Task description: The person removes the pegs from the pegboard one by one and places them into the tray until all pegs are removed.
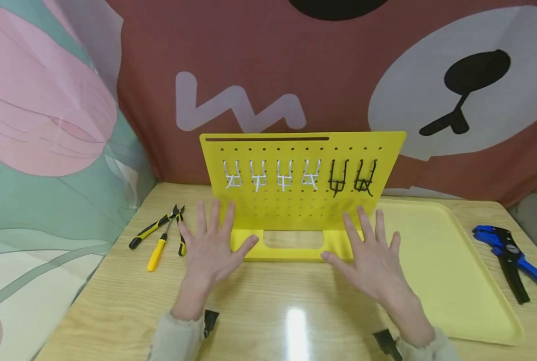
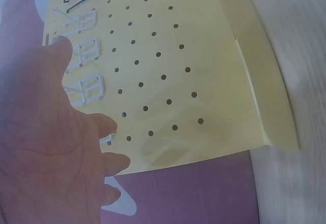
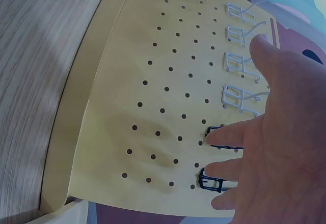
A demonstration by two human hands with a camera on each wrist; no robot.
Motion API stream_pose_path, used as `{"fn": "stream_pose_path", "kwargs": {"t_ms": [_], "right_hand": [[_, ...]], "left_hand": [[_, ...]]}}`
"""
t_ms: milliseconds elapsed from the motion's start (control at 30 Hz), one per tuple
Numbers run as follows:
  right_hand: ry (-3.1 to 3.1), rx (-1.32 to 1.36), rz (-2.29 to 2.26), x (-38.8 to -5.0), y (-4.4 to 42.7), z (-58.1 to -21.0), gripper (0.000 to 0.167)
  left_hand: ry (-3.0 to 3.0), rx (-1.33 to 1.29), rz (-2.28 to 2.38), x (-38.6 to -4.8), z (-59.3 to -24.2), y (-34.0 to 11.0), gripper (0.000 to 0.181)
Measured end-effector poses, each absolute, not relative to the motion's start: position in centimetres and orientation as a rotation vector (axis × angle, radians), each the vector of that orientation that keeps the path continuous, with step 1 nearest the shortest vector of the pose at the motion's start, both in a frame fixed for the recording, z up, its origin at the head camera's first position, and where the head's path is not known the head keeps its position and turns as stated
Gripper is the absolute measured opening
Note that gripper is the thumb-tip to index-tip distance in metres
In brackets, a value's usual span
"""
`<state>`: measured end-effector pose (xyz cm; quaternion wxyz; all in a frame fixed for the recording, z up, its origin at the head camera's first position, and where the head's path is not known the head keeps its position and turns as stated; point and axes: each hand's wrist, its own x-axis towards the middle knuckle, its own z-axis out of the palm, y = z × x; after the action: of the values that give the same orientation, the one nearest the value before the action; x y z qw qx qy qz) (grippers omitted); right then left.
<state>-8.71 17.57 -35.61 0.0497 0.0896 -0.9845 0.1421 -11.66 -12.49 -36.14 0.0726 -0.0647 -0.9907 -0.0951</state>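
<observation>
A yellow pegboard [image 1: 295, 210] stands upright on its base, carrying a row of white hooks [image 1: 284, 175] and two black hooks [image 1: 338, 178]. My left hand [image 1: 212, 250], fingers spread, is in front of the board's lower left side and holds nothing. Spread likewise, my right hand [image 1: 374, 260] is before the lower right side, also holding nothing. The left wrist view has the left hand [image 2: 51, 132] beside the board [image 2: 214, 81]; the right wrist view has the right hand [image 3: 285, 132] near the black hooks [image 3: 210, 181]. Whether either hand touches the board I cannot tell.
Left of the board lie pliers [image 1: 153, 229], a second black and yellow tool [image 1: 181, 235] and a yellow-handled screwdriver [image 1: 157, 254]. At right, a pale yellow tray [image 1: 449, 271] lies on the wooden table [image 1: 268, 306], with a blue and black tool [image 1: 509, 253] beyond it.
</observation>
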Motion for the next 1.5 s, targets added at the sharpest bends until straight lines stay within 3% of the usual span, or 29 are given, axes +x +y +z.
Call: {"fn": "stream_pose_path", "kwargs": {"t_ms": [400, 633, 767, 1033, 1267, 1500], "right_hand": [[-2.956, 0.246, 0.571, -9.1, 18.3, -34.5, 0.087], [-2.616, 0.534, 1.223, -9.6, 21.0, -31.5, 0.043], [-2.194, 0.616, 1.541, -10.6, 22.0, -30.1, 0.031], [-1.993, 0.431, 1.764, -12.8, 24.6, -31.2, 0.028], [-2.059, 0.277, 1.807, -13.6, 24.3, -32.8, 0.025], [-2.124, 0.247, 1.771, -13.7, 23.5, -33.6, 0.027]], "left_hand": [[-2.929, -0.098, -0.424, -11.9, -34.9, -13.3, 0.085], [-2.572, -0.019, -1.336, -14.8, -33.8, -15.7, 0.060], [-2.360, 0.108, -1.709, -16.6, -33.7, -16.6, 0.056], [-2.188, 0.307, -2.087, -18.9, -34.1, -17.2, 0.052], [-2.261, 0.293, -1.945, -20.0, -35.1, -17.4, 0.037], [-2.252, 0.283, -1.908, -20.4, -35.5, -16.9, 0.038]]}}
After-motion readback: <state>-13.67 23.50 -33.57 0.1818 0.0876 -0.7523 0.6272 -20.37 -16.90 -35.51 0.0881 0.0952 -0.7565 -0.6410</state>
